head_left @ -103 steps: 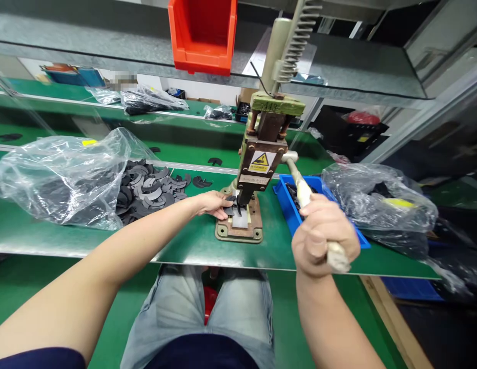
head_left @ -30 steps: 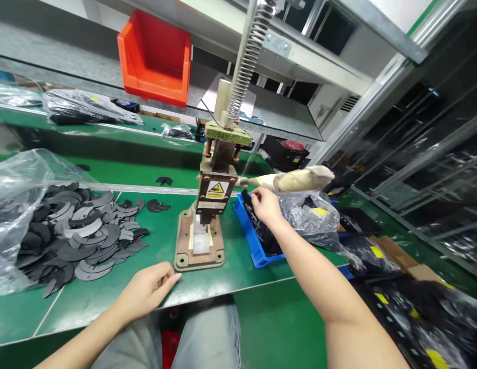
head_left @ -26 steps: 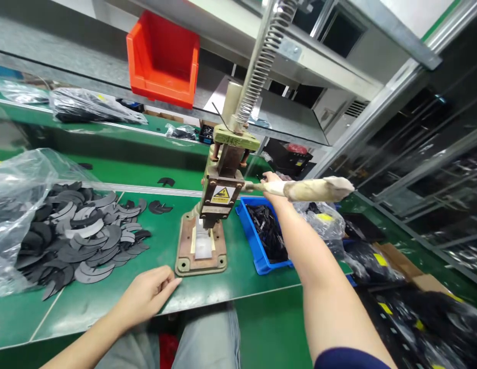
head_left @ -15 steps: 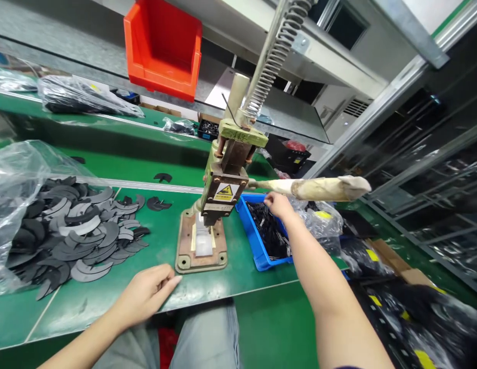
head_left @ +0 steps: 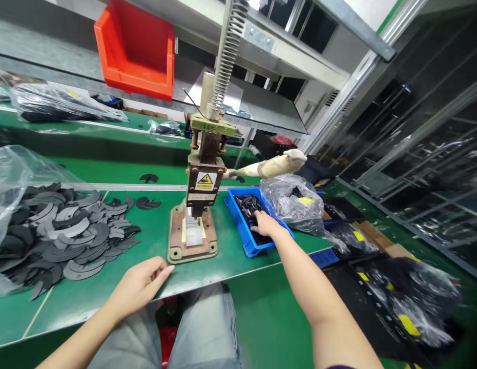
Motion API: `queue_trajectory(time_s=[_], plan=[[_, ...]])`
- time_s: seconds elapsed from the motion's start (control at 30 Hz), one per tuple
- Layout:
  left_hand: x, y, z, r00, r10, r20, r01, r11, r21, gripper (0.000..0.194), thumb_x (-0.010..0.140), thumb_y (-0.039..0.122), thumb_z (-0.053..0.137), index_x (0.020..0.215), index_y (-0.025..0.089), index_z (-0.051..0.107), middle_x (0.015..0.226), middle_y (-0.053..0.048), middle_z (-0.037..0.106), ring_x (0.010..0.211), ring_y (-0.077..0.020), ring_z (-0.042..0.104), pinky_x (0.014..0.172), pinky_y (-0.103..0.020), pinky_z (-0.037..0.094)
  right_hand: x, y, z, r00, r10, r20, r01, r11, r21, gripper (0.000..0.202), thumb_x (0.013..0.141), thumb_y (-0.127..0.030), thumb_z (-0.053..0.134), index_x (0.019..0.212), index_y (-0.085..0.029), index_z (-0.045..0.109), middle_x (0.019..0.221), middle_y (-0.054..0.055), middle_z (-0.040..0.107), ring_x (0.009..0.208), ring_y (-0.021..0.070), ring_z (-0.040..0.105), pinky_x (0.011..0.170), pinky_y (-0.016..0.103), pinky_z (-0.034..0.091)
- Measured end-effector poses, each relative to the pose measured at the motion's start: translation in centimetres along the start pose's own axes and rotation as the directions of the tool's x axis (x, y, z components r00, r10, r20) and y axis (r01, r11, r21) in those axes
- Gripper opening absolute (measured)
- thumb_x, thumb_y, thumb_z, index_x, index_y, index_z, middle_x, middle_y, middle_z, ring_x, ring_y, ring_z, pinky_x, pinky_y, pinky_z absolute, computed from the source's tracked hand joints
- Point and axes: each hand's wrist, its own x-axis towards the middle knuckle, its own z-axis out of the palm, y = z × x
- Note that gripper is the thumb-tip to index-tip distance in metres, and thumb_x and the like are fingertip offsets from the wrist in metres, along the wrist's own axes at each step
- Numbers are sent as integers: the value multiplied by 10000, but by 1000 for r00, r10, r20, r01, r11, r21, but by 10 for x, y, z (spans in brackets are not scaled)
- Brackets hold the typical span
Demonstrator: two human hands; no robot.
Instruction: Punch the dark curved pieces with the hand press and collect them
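My right hand (head_left: 266, 224) reaches into a blue bin (head_left: 250, 250), its thumb and fingers a little apart among small black parts (head_left: 248, 203). The fingertips are partly lost against these dark pieces, and I see nothing gripped. On the front edge of the green bench rests my left hand (head_left: 144, 281), fingers curled in and thumb stretched forward; nothing shows in it. Just beyond that thumb stands a hand press (head_left: 206, 185) with a warning label. A pale, clear-looking block (head_left: 193, 236) sits on its base plate (head_left: 177, 241), below the ram. The wrapped lever (head_left: 276, 166) sticks out to the right.
Flat black crescent-shaped pieces (head_left: 79, 251) lie heaped at the left beside a clear plastic bag (head_left: 9, 169). A red-orange bin (head_left: 136, 56) hangs at the shelf above. Bagged parts (head_left: 294, 202) lie right of the blue bin, and more bags (head_left: 411, 287) stand lower right.
My right hand has moved from above the bin's far side down into the black parts, its fingers opening from a pinch. My left hand stays in place. The whole view has shifted.
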Motion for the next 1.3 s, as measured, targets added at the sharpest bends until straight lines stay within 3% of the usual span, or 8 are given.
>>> queue_trajectory(time_s=[0.43, 0.73, 0.87, 1.07, 1.3], plan=[[0, -4, 4, 1000, -19, -22, 19, 1000, 12, 394, 1028, 557, 513, 827, 242, 637, 717, 33, 610, 685, -159, 590, 671, -261, 430, 18, 3, 1, 995, 19, -100, -13, 998, 55, 418, 976, -450, 642, 1301, -189, 625, 1335, 99, 655, 1179, 218, 663, 1012, 456, 597], [-1, -4, 4, 999, -34, -3, 34, 999, 14, 407, 1032, 577, 504, 842, 242, 633, 728, 37, 607, 695, -155, 584, 680, -263, 424, -5, 33, -13, 999, -49, 24, 47, 996, 75, 434, 975, -447, 644, 1326, -194, 613, 1352, 101, 649, 1186, 220, 662, 1021, 465, 596], [-1, -5, 4, 999, -37, 8, 37, 999, 17, 407, 1031, 580, 505, 847, 243, 640, 731, 38, 611, 703, -157, 592, 685, -264, 427, -13, 28, -6, 996, -46, 77, 42, 998, 52, 443, 972, -452, 648, 1330, -193, 612, 1342, 100, 653, 1183, 223, 664, 1022, 472, 595], [-1, -2, 3, 1000, -25, -9, 25, 999, 30, 411, 1033, 580, 496, 845, 243, 638, 727, 32, 612, 696, -162, 592, 674, -266, 427, -7, 7, 9, 998, -39, -59, 43, 996, 79, 413, 976, -446, 642, 1300, -190, 626, 1342, 100, 653, 1183, 218, 661, 1019, 460, 595], [0, -3, 2, 1000, -21, -19, 22, 999, 45, 418, 1037, 576, 485, 830, 242, 629, 719, 26, 607, 696, -168, 593, 674, -268, 432, -13, 12, 4, 972, 15, -235, 36, 977, 211, 390, 986, -453, 624, 1281, -198, 639, 1322, 94, 666, 1173, 210, 665, 1028, 458, 590]])
